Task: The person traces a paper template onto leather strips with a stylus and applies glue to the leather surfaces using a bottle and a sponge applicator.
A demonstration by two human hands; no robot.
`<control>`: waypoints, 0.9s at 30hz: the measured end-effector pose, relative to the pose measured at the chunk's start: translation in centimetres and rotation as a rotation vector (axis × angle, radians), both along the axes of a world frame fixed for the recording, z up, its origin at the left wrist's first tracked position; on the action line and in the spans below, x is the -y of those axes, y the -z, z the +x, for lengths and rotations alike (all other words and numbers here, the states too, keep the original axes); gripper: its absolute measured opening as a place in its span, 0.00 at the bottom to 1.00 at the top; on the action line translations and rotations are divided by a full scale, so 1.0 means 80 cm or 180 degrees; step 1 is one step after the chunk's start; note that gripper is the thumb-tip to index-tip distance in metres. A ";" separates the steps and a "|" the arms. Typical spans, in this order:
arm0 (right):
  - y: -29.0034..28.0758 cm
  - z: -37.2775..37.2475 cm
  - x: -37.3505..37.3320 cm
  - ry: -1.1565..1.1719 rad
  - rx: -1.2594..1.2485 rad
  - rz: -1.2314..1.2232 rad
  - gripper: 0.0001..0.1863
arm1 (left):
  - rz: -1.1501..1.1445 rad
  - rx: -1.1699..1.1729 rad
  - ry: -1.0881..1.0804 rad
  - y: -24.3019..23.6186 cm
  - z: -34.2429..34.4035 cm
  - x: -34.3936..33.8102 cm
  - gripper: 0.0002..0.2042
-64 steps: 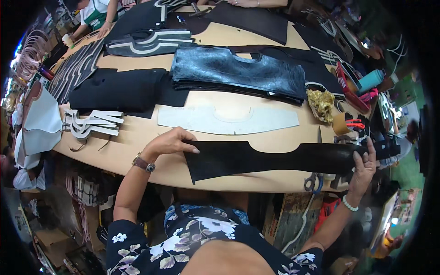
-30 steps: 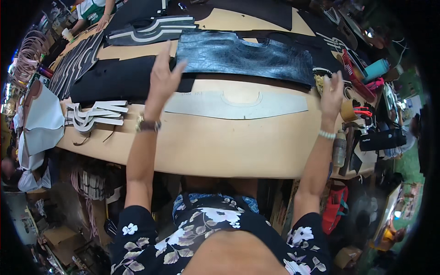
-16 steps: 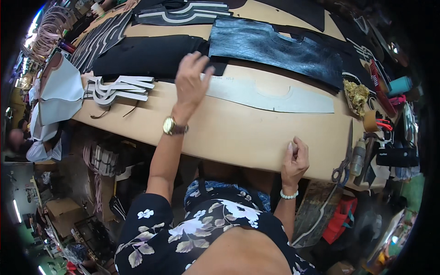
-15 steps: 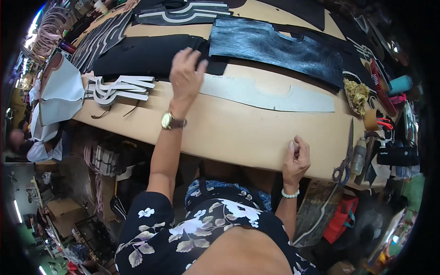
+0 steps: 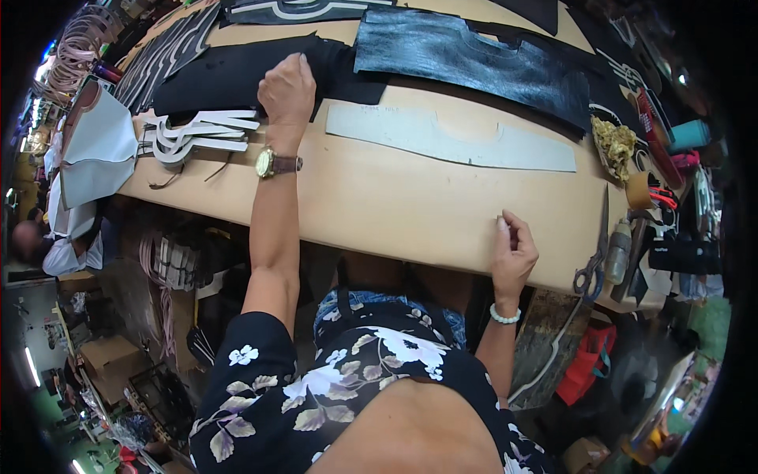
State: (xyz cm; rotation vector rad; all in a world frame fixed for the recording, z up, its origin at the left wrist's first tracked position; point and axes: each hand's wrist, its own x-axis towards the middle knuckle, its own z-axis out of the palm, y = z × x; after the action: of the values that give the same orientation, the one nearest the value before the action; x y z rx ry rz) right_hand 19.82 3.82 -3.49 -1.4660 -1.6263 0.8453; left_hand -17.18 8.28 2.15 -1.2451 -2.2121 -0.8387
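My left hand is curled closed, knuckles up, at the stack of black pieces; its fingertips are hidden, so what it grips is unclear. Just right of it lies a pale paper pattern with a curved cut-out. Behind that, a glossy black sheet tops another pile. My right hand is loosely closed near the table's front edge, thumb near the bent fingers, with anything between them too small to make out.
Beside the right hand lie scissors, a bottle, a tape roll and a crumpled yellowish lump. White curved strips and white panels sit at left on the wooden table. A red bag is below.
The long black piece held earlier has left my hands. My left hand moved up and left onto the black stack and curled closed. My right hand came back toward the front edge.
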 end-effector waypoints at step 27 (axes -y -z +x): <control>-0.032 0.116 -0.072 0.0524 0.1017 0.0180 0.28 | -0.1837 0.0279 0.0623 0.066 0.174 0.175 0.33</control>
State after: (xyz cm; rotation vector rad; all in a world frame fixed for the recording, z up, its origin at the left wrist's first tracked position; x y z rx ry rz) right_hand 29.12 9.60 -0.95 -1.7342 -1.7118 0.4868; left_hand -3.23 -5.72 -3.15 -1.7346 -2.5310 -0.3215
